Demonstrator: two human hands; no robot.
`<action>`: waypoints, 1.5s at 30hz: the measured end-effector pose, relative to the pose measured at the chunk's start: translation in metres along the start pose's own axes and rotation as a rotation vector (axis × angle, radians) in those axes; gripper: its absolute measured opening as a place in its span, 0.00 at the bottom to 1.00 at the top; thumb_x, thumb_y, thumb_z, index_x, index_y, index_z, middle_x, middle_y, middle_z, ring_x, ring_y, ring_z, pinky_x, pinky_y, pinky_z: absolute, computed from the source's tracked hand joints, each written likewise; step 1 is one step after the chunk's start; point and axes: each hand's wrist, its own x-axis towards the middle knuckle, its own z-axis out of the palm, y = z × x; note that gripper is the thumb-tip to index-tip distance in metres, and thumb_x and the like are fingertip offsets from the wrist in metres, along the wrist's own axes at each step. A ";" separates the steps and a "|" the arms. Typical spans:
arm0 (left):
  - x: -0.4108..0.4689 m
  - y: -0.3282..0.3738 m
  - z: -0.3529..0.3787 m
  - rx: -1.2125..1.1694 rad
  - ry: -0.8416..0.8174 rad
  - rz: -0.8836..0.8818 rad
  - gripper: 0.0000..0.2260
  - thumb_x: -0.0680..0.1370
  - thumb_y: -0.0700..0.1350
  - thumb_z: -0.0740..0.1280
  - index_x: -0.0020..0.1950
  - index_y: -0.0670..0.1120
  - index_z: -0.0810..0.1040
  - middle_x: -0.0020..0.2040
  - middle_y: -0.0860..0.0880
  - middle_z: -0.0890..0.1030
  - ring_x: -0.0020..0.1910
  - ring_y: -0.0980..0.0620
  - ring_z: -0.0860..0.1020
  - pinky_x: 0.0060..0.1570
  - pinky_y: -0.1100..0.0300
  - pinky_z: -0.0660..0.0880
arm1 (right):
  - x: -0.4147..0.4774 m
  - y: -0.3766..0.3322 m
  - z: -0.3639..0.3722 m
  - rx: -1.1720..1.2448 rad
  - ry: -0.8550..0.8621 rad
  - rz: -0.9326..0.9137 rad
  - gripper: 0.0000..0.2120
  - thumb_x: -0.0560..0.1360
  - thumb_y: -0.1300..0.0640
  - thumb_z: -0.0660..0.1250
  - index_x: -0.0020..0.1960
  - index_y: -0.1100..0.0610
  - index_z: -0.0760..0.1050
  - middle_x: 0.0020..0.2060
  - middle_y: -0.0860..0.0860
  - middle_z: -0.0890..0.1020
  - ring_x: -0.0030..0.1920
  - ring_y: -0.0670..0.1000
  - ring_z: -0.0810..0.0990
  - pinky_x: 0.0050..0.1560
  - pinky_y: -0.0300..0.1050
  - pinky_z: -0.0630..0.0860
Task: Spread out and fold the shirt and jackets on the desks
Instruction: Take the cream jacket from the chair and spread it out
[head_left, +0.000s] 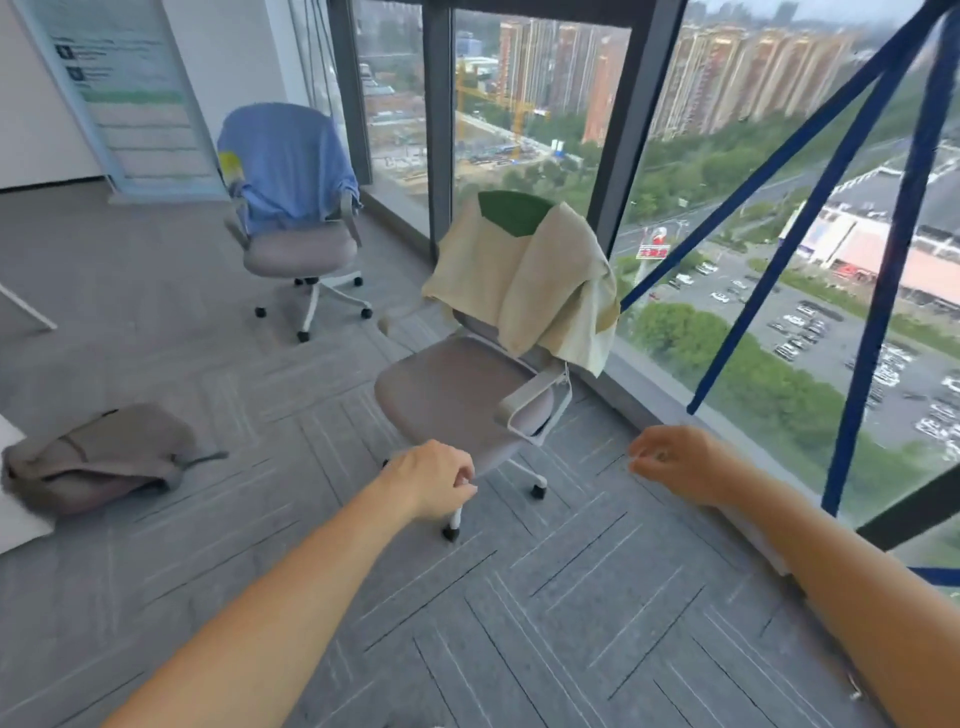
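A cream jacket (524, 280) with a green lining hangs over the back of the near grey office chair (447, 395). A blue shirt (285, 161) is draped over the back of the far chair (298, 252). A grey-brown jacket (98, 457) lies crumpled at the left, partly on a white desk corner (15, 514). My left hand (434, 486) hovers in front of the near chair's seat with loosely curled fingers and holds nothing. My right hand (675, 462) is raised to the right of the chair, fingers loosely curled, empty.
Floor-to-ceiling windows (779, 234) with blue diagonal tape run along the right. A low sill (649, 400) lies under them. Grey carpet (467, 623) covers the floor between the chairs. A poster stand (130, 93) leans on the back wall.
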 end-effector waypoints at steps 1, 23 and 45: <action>0.023 0.002 -0.011 0.035 -0.005 0.046 0.11 0.79 0.56 0.64 0.58 0.54 0.79 0.51 0.56 0.80 0.53 0.50 0.79 0.52 0.53 0.76 | 0.010 0.003 -0.008 0.029 0.033 0.029 0.05 0.77 0.45 0.70 0.50 0.44 0.80 0.47 0.40 0.83 0.48 0.45 0.82 0.53 0.44 0.79; 0.493 0.123 -0.114 0.086 -0.017 0.200 0.19 0.80 0.52 0.66 0.68 0.46 0.74 0.61 0.48 0.78 0.60 0.48 0.76 0.56 0.57 0.71 | 0.335 0.213 -0.137 0.163 0.121 0.233 0.04 0.78 0.50 0.69 0.47 0.46 0.82 0.38 0.36 0.78 0.41 0.39 0.78 0.42 0.32 0.73; 0.771 0.125 -0.129 0.146 0.377 0.025 0.22 0.82 0.57 0.57 0.39 0.47 0.83 0.45 0.50 0.83 0.61 0.49 0.75 0.73 0.42 0.41 | 0.725 0.239 -0.224 -0.076 -0.300 -0.156 0.13 0.80 0.46 0.65 0.61 0.50 0.77 0.52 0.45 0.79 0.49 0.48 0.77 0.46 0.37 0.74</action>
